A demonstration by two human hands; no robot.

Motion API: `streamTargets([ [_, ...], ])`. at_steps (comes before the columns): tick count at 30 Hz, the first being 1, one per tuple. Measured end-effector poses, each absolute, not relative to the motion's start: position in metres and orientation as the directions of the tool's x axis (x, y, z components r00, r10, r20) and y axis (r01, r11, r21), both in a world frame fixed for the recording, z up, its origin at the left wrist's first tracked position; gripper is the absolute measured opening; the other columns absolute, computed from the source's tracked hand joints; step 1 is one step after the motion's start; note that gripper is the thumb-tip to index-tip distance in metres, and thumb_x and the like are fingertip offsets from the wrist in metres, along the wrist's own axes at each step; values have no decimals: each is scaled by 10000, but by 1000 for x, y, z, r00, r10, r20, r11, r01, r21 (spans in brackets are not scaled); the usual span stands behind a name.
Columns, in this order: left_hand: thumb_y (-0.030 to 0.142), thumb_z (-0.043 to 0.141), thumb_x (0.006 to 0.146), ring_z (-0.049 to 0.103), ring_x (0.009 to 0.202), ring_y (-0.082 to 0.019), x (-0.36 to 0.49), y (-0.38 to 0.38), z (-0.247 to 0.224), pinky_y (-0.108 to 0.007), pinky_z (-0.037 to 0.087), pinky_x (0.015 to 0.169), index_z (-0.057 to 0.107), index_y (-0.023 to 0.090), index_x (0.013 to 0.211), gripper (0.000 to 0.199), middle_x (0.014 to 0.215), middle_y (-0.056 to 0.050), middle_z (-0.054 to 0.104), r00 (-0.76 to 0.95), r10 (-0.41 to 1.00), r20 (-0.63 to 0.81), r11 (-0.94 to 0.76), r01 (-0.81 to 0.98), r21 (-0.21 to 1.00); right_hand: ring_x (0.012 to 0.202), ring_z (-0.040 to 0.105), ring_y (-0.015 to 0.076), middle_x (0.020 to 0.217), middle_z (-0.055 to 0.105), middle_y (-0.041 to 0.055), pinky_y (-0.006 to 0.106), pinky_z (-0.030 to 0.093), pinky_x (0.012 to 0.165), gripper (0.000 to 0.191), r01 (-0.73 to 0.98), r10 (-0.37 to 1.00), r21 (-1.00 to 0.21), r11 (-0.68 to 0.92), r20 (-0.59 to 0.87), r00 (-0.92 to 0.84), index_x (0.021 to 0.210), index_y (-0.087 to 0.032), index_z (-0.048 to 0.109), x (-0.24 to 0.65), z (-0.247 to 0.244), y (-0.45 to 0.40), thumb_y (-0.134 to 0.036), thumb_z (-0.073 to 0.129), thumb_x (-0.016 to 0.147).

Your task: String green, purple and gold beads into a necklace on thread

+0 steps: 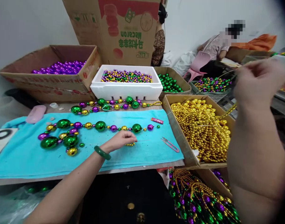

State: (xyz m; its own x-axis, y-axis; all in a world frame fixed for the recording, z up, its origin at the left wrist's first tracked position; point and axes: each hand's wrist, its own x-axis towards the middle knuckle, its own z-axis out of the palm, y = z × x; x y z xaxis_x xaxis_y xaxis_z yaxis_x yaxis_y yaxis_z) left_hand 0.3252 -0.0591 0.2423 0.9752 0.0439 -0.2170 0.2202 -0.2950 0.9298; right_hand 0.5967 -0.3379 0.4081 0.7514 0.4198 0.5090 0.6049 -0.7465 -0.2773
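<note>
Large green beads [100, 126] on cloth [142, 158]: five; snips [171, 145]: one; foam box [126, 90]: one; green bangle [102, 152]: one; co-workers [159, 46]: two.

From my feed: large green beads [100, 126] mirror-glossy, smooth, as are the purple beads [59, 67]; gold beads [203, 130] metallic-looking, shiny. I log the turquoise towel [91, 155] as soft, matt cloth, the cartons [41, 84] dull brown cardboard, the white bin [126, 90] smooth, foam-like.
</note>
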Motion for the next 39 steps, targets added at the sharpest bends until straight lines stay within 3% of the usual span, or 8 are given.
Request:
streamTargets([
  [7, 392, 591, 781, 585, 753, -141, 320, -72, 254, -246, 467, 646, 671, 130, 796, 274, 850, -70, 663, 975, 81, -206, -175, 217, 960, 907, 567, 304, 936, 643, 213, 357, 368, 662, 289, 258, 241, -36, -966, 256, 936, 968, -86, 687, 574, 330, -317, -198, 467, 820],
  [11, 393, 566, 795, 551, 642, -110, 320, -84, 253, -225, 459, 557, 661, 130, 788, 280, 782, -51, 646, 961, 99, -259, -152, 271, 950, 994, 506, 301, 1036, 598, 192, 377, 373, 759, 268, 425, 428, 83, -901, 328, 842, 1011, -103, 645, 531, 291, -312, -220, 473, 841],
  [16, 353, 589, 768, 539, 634, -102, 326, -97, 249, -214, 469, 544, 671, 132, 788, 237, 735, -33, 621, 948, 183, -262, -133, 287, 948, 811, 559, 225, 873, 626, 124, 311, 374, 685, 201, 598, 593, -1, -801, -126, 795, 915, -131, 639, 468, 228, -308, -245, 485, 853],
  [20, 338, 584, 774, 565, 675, -112, 329, -100, 246, -210, 476, 559, 674, 131, 782, 226, 756, -46, 645, 947, 183, -262, -108, 284, 953, 862, 559, 252, 926, 614, 151, 322, 373, 693, 175, 526, 511, 31, -850, -194, 838, 921, -113, 598, 458, 193, -312, -248, 519, 843],
  [24, 338, 573, 788, 581, 665, -122, 331, -100, 239, -209, 462, 540, 670, 137, 810, 224, 703, -41, 639, 926, 250, -281, -94, 312, 945, 799, 550, 231, 823, 592, 98, 320, 365, 670, 97, 539, 567, -185, -822, -167, 807, 740, -165, 542, 462, 191, -319, -229, 518, 810],
  [27, 345, 570, 795, 594, 699, -139, 333, -102, 233, -216, 464, 527, 667, 144, 794, 224, 763, -56, 635, 931, 295, -216, -126, 262, 957, 699, 526, 182, 739, 553, 46, 299, 366, 625, 127, 511, 660, -515, -688, -154, 735, 719, -197, 458, 455, 206, -323, -262, 479, 826],
  [31, 304, 567, 802, 610, 845, -170, 333, -104, 227, -218, 461, 521, 663, 149, 723, 199, 1122, -112, 593, 908, 418, 37, -347, 122, 930, 586, 489, 120, 702, 526, -7, 251, 363, 539, 179, 163, 783, -903, -397, -241, 573, 771, -218, 378, 433, 229, -319, -346, 446, 876],
  [39, 185, 559, 807, 629, 954, -202, 331, -105, 224, -290, 512, 711, 654, 166, 684, 156, 1016, -99, 680, 900, 336, 277, -544, -55, 837, 476, 364, 74, 595, 467, -44, 206, 232, 429, 348, -322, 742, -932, -170, -335, 580, 989, -171, 546, 406, 221, -280, -459, 575, 796],
])
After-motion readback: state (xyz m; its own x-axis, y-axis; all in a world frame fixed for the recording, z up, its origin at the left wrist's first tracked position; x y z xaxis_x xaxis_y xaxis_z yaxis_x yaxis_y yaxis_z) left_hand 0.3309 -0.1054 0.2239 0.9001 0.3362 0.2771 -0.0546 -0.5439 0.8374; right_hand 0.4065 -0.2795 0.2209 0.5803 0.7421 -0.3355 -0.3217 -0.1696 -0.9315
